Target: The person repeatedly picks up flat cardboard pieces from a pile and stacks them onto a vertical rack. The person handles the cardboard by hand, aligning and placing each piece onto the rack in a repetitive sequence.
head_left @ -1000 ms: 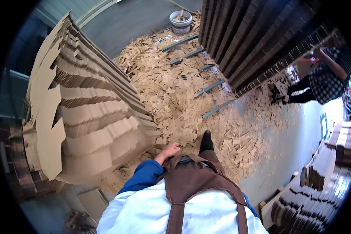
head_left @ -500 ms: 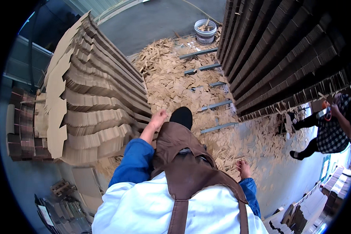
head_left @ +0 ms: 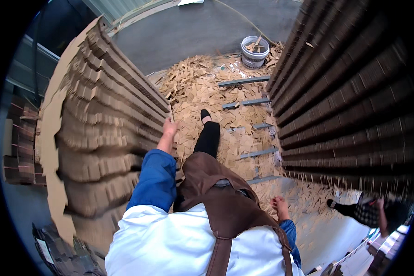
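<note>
In the head view, a white bucket (head_left: 255, 57) of cardboard scraps stands on the grey floor (head_left: 179, 39). The tall tan cardboard stack (head_left: 94, 163) is to the left of the bucket and nearer the person, its layered sides wavy and partly blurred. The left hand (head_left: 169, 128) is at the inner edge of this stack, nearer the person than the bucket and to its left. Its fingers look bent and close together; whether they touch the cardboard or pinch an edge, I cannot tell. The right hand (head_left: 279, 208) hangs well nearer the person than the bucket and slightly to its right, fingers loosely bent and a little apart.

A tall dark brown stack (head_left: 345, 115) rises to the right of the bucket and nearer the person. Grey bars (head_left: 244, 81) stick out from its foot, the farthest one just nearer than the bucket. Loose cardboard scraps (head_left: 193, 85) cover the floor left of the bucket and in front of it, with one black shoe (head_left: 204, 113) among them. Another person (head_left: 375, 214), in a checked top, is far to the right of the bucket and nearer.
</note>
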Available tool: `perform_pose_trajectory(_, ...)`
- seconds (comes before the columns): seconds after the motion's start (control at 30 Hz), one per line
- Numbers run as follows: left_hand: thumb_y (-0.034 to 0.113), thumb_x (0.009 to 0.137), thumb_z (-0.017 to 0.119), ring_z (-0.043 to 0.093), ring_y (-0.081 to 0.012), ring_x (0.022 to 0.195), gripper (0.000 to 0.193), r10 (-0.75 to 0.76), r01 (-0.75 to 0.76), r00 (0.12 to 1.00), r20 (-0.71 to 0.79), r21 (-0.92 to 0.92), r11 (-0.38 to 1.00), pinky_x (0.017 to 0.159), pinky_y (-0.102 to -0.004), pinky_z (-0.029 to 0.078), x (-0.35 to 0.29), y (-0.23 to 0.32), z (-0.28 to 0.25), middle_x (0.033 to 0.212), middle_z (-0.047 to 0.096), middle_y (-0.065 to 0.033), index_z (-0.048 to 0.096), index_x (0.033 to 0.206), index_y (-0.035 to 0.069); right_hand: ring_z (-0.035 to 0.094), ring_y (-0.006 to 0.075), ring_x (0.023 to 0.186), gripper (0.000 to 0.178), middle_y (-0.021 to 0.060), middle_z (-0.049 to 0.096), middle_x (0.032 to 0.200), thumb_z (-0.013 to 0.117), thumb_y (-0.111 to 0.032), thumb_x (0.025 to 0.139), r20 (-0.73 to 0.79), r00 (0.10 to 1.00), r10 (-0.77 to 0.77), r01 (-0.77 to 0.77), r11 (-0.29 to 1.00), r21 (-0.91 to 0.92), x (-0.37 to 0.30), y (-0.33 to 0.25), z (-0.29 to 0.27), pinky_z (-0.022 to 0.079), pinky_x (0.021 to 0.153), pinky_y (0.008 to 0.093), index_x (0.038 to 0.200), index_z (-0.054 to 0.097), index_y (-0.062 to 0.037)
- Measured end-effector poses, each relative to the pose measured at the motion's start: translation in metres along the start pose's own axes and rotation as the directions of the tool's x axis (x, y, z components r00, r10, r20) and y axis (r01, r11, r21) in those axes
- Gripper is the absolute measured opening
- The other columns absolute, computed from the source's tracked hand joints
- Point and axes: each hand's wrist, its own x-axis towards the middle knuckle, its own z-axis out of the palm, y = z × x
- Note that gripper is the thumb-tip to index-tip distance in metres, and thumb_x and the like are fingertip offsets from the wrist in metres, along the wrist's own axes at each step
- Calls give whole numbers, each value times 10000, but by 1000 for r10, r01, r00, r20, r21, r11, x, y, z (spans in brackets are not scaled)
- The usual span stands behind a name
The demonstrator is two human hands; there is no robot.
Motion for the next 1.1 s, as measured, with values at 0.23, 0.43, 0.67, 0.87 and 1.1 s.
perform_pose_trajectory(0.23, 261, 808, 648, 451, -357, 1196, 602, -85, 106, 877, -473, 18, 994, 1023, -389, 345, 201, -54, -34, 1266, 484, -246, 425, 1279, -41, 587, 147, 978, 395, 93, 626, 1054, 533, -253, 934, 225, 815, -534, 574, 797, -189, 37, -465, 188, 456, 841, 277, 1233, 495, 1)
perform_pose_trajectory(0.43, 167, 823, 639, 427, -333, 1223, 610, -401, 374, 784, -474, -155, 914, 1030, -376, 341, 226, -91, -40, 1303, 441, -236, 349, 1323, -30, 590, 133, 898, 352, 64, 626, 997, 533, -213, 932, 315, 800, -511, 600, 661, -452, 113, -638, 331, 459, 784, 260, 1213, 520, -2)
perform_pose_trajectory(0.67, 197, 788, 654, 562, -313, 1054, 496, -530, 560, 698, -482, -94, 823, 917, -384, 435, 246, -64, -23, 1100, 582, -219, 482, 1209, -1, 549, 111, 781, 280, 10, 595, 873, 625, -183, 884, 560, 828, -13, 355, 786, -507, 195, -631, 401, 466, 722, 265, 1092, 570, -4)
perform_pose_trajectory(0.87, 236, 785, 620, 642, -256, 746, 237, -562, 570, 821, -99, 84, 817, 699, -374, 507, 240, -56, -14, 836, 658, -138, 619, 948, 64, 468, 70, 649, 258, -12, 543, 763, 579, -263, 887, 584, 801, 132, 383, 637, -669, 286, -672, 409, 402, 568, 230, 883, 558, -5)
perform_pose_trajectory(1.1, 150, 818, 626, 619, -290, 831, 281, -34, -14, 820, -571, -79, 997, 738, -370, 489, 258, 221, -156, 925, 633, -138, 578, 1076, 47, 554, 154, 705, 189, 53, 571, 829, 539, -202, 907, 708, 661, 248, 545, 489, -681, 351, -755, 553, 452, 630, 295, 972, 555, -26)
